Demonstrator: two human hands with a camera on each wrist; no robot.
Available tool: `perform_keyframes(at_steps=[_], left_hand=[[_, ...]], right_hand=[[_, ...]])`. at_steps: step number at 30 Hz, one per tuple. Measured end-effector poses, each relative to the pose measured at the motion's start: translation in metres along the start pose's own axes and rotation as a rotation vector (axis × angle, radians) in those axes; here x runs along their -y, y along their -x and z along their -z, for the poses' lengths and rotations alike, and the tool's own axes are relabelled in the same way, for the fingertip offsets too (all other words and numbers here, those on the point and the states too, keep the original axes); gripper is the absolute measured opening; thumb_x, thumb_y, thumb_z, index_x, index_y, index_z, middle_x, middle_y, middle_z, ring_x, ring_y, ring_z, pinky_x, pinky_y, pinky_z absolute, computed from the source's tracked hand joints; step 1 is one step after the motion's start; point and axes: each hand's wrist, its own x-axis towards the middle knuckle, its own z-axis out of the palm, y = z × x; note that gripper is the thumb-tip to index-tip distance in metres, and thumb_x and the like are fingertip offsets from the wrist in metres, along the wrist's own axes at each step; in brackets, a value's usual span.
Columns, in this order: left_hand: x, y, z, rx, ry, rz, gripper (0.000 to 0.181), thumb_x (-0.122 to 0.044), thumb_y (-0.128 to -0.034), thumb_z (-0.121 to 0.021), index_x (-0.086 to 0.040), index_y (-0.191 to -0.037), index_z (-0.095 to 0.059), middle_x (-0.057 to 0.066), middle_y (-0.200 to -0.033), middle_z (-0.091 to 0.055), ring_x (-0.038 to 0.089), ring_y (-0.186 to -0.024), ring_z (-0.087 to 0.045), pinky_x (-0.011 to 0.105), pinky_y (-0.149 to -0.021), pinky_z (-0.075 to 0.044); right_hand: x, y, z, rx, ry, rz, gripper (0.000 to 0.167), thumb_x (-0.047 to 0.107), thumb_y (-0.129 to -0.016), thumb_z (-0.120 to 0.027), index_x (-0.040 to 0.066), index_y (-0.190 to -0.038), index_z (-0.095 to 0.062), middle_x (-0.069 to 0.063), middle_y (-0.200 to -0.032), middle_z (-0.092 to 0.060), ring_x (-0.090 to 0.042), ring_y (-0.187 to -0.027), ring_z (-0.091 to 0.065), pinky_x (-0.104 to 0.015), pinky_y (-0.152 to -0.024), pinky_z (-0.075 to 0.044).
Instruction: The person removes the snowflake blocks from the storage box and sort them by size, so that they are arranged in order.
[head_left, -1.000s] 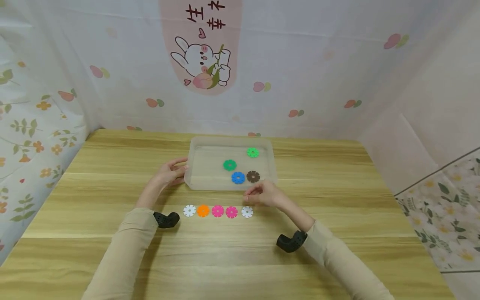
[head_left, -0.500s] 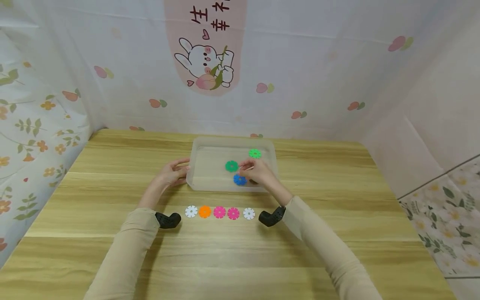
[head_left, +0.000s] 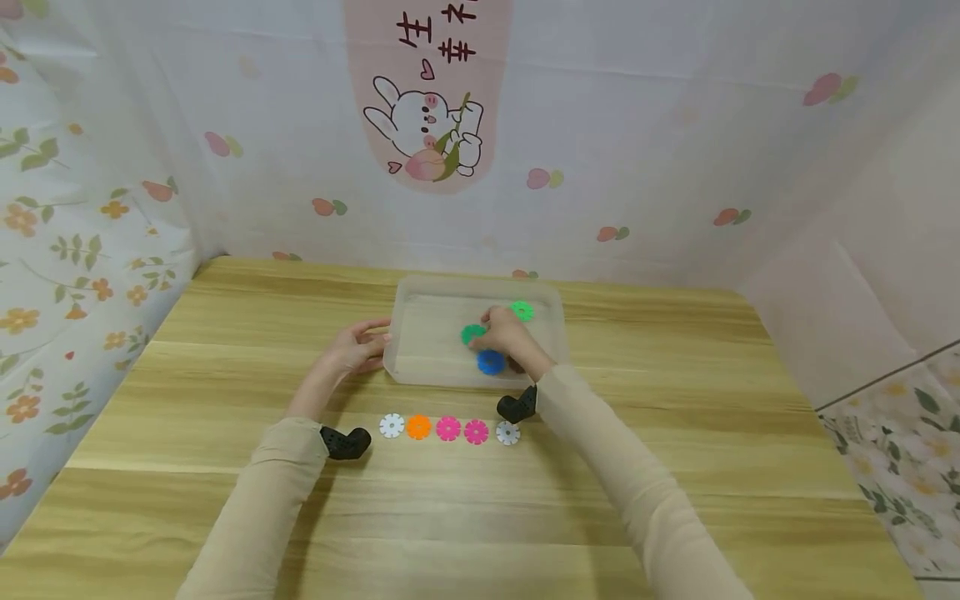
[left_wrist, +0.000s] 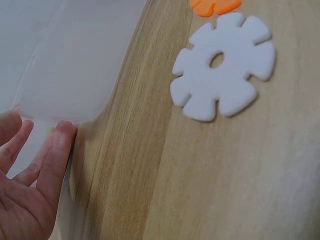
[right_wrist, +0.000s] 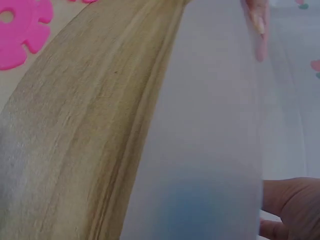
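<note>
A translucent tray [head_left: 420, 373] holds a dark green disc [head_left: 472, 334], a blue disc [head_left: 491, 362], a light green disc [head_left: 522, 311] and a brown disc, mostly covered by the right hand. My left hand [head_left: 356, 348] touches the tray's left end, its fingers nearly straight in the left wrist view [left_wrist: 35, 185]. Over the tray, my right hand [head_left: 512, 336] is at the dark green disc's right edge, thumb and finger apart. The tray wall hides its fingertips in the right wrist view [right_wrist: 295, 205].
On the wooden table [head_left: 450, 517], in front of the tray, lies a row of notched discs: white [head_left: 392, 426], orange [head_left: 418, 427], two pink [head_left: 448, 428] and another white [head_left: 508, 433]. A patterned cloth [head_left: 600, 150] hangs behind the table.
My right hand has moved from the tray's front edge into the tray, up and left to the dark green disc. My left hand stays at the tray's left end.
</note>
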Motion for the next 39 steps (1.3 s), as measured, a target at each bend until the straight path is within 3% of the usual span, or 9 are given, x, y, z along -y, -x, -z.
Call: perform_keyframes(at_steps=[6,12,20,30,39], left_hand=[[0.0,0.0,-0.002,0.006,-0.002,-0.004,0.053,-0.01,-0.0957,-0.045,-0.005,-0.144,-0.025,0.027,-0.141,-0.033,0.0,-0.082,-0.055,0.015,-0.071,-0.051],[-0.001,0.0,-0.002,0.008,0.011,-0.016,0.053,-0.01,-0.0956,-0.045,-0.004,-0.144,-0.024,0.029,-0.14,-0.033,0.001,-0.083,-0.055,0.016,-0.071,-0.051],[-0.003,0.001,-0.003,0.003,0.017,-0.017,0.053,-0.01,-0.0958,-0.044,-0.004,-0.144,-0.023,0.028,-0.143,-0.031,0.001,-0.083,-0.055,0.015,-0.07,-0.05],[-0.002,0.003,-0.005,0.017,-0.017,-0.009,0.054,-0.011,-0.0961,-0.044,-0.004,-0.145,-0.022,0.026,-0.144,-0.029,0.001,-0.086,-0.055,0.015,-0.071,-0.051],[-0.005,0.004,-0.004,0.017,-0.033,0.002,0.054,-0.012,-0.0964,-0.043,-0.005,-0.145,-0.02,0.026,-0.145,-0.027,-0.003,-0.081,-0.055,0.014,-0.07,-0.05]], right_hand=[[0.005,0.001,-0.002,-0.043,0.023,0.038,0.041,0.014,-0.077,-0.073,0.001,-0.11,-0.054,-0.015,-0.114,-0.058,-0.026,-0.1,-0.056,-0.034,-0.086,-0.048],[0.009,0.004,-0.002,-0.063,-0.087,0.083,0.034,0.0,-0.078,-0.068,0.005,-0.109,-0.054,-0.016,-0.107,-0.057,-0.026,-0.094,-0.054,-0.032,-0.076,-0.048],[0.01,0.014,0.006,-0.039,-0.26,0.083,0.028,0.001,-0.081,-0.065,0.007,-0.108,-0.059,-0.012,-0.1,-0.057,-0.022,-0.084,-0.054,-0.022,-0.063,-0.045],[-0.003,0.045,0.025,0.026,-0.359,0.14,0.032,-0.001,-0.082,-0.063,0.004,-0.114,-0.06,-0.014,-0.105,-0.059,-0.024,-0.093,-0.058,-0.026,-0.073,-0.051],[-0.019,0.067,0.036,0.041,-0.385,0.167,0.035,-0.003,-0.079,-0.066,0.0,-0.113,-0.061,-0.013,-0.098,-0.059,-0.018,-0.086,-0.058,-0.024,-0.07,-0.051]])
